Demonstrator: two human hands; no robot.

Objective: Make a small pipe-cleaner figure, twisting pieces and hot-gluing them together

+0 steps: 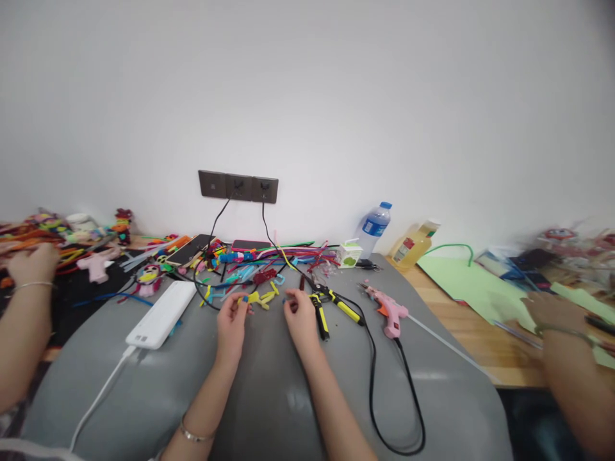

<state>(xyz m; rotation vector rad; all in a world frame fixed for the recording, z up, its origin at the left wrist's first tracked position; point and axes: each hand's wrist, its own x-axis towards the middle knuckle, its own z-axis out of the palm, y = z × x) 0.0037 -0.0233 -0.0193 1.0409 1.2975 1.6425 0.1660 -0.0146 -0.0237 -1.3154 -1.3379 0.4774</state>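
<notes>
My left hand (232,320) has its thumb and fingers pinched at the near end of a small yellow figure (262,298) that looks bent from pipe cleaner. The figure's limbs reach toward the right, low over the grey mat. Across a short gap, my right hand (300,315) has its fingertips drawn together; whatever they hold, if anything, is too small to make out. Yellow-and-black pliers (348,310) lie just right of that hand, with another yellow-handled tool (321,317) partly behind it. Farther right, a pink glue gun (391,312) rests on the mat, its black cord curling toward me.
A white power bank (163,315) with a cable lies left on the grey mat (269,410). Behind sit heaped colourful pipe cleaners (240,272), a small box (349,254), a water bottle (373,229) and a yellow drink bottle (416,244). Co-workers' arms (571,346) work at both sides.
</notes>
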